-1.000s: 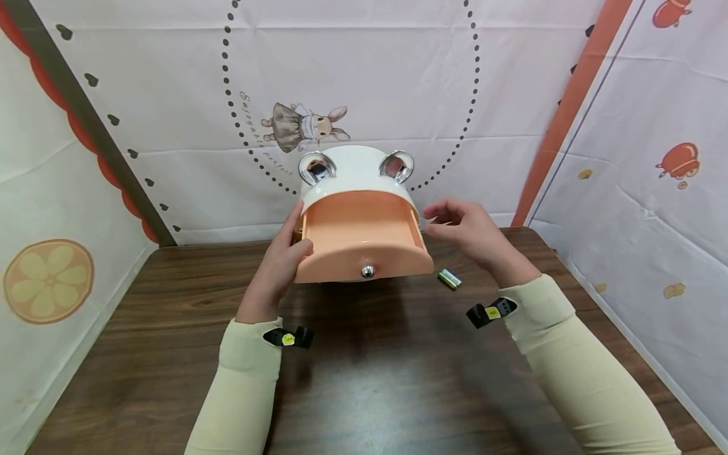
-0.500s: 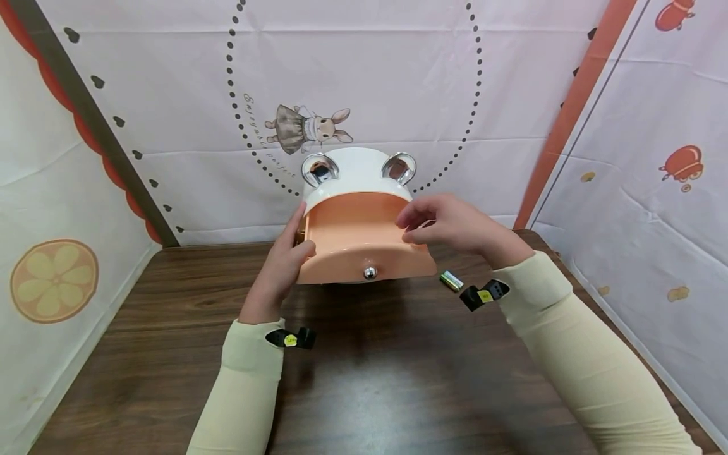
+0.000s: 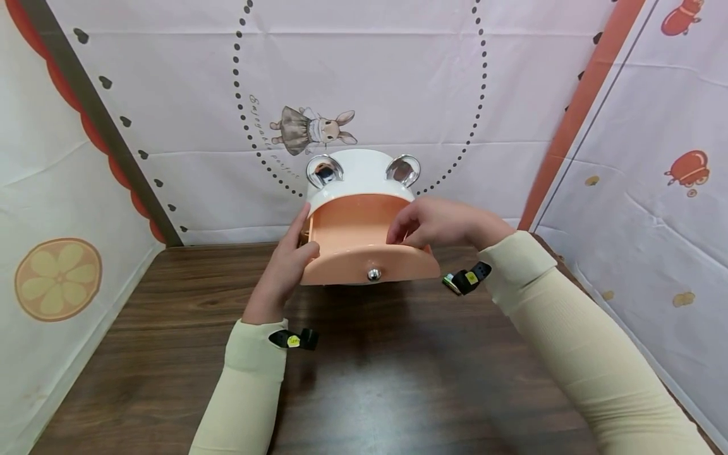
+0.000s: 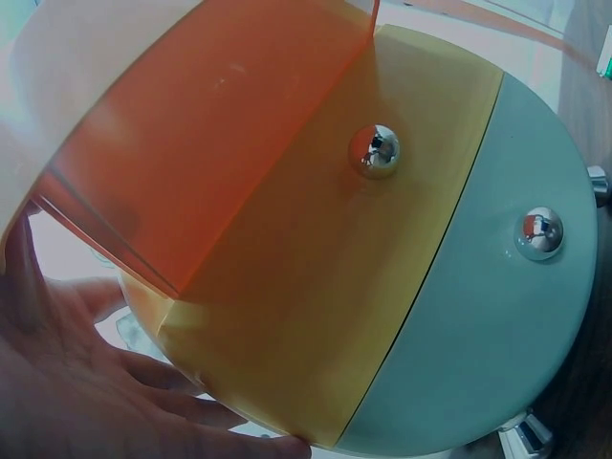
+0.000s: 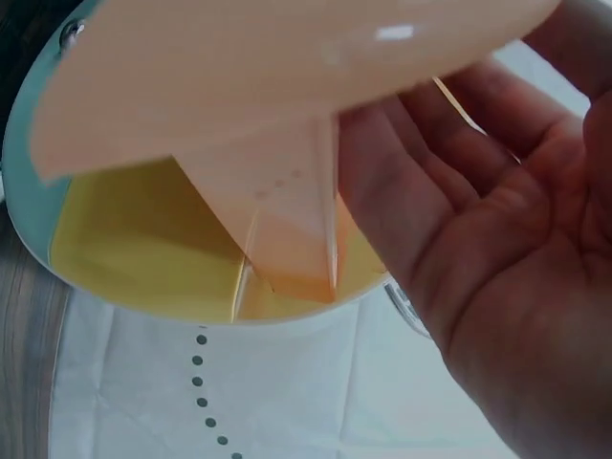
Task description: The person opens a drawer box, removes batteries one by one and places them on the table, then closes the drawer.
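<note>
A rounded white desktop drawer box with silver ring-shaped ears stands at the back of the table. Its top orange drawer is pulled out, showing a silver knob in front. My left hand rests along the box's left side, thumb at the drawer's left corner. In the left wrist view its extended fingers touch the rounded edge. My right hand reaches into the drawer's right part with bent fingers. The right wrist view has its fingers behind the drawer front; their tips are hidden, so I cannot tell whether they hold anything.
Below the orange drawer are a shut yellow drawer and a green drawer with silver knobs. Green-and-silver batteries lie on the brown wooden table, partly covered by the right wrist strap. A patterned cloth wall stands close behind.
My right hand has moved left from beside the box, over the drawer's right side and down into it. The left hand keeps its place; the drawer stays pulled out.
</note>
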Tool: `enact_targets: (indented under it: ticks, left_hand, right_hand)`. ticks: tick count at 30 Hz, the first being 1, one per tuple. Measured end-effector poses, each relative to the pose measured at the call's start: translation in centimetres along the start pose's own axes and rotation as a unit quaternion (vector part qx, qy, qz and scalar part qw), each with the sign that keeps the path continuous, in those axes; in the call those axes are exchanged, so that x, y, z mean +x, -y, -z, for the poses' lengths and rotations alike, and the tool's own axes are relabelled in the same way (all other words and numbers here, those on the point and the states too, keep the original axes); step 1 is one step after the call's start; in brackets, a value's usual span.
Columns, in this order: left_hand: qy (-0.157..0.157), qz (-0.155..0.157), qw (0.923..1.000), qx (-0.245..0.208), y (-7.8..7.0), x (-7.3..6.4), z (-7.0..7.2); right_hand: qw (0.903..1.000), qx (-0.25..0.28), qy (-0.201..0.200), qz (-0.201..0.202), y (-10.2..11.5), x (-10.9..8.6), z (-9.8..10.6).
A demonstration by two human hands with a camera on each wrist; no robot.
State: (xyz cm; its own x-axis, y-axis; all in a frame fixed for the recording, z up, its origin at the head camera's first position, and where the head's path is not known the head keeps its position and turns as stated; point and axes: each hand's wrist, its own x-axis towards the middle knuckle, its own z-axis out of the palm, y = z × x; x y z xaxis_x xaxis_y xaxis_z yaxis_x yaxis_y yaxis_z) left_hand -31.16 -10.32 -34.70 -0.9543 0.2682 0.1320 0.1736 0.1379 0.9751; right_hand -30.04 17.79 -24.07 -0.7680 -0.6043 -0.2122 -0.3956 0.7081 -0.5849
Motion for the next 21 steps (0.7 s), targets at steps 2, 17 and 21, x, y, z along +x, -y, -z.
enact_targets:
  ticks: [2,17,21]
  left_hand:
    - [-0.002,-0.001,1.0000,0.001,0.0,0.0,0.1]
    - [-0.007,0.002,1.0000,0.005,-0.1,-0.3,-0.1]
    - [-0.008,0.003,0.9999,0.010,-0.2,-0.2,-0.1]
  right_hand:
    - [0.9995,-0.002,0.032,-0.006,0.2,0.4,0.3]
    - [0.9811,-0.065,0.177,-0.047,1.0,2.5,0.4]
    - [0.9794,-0.071,0.182,-0.050,1.2,3.0,0.1]
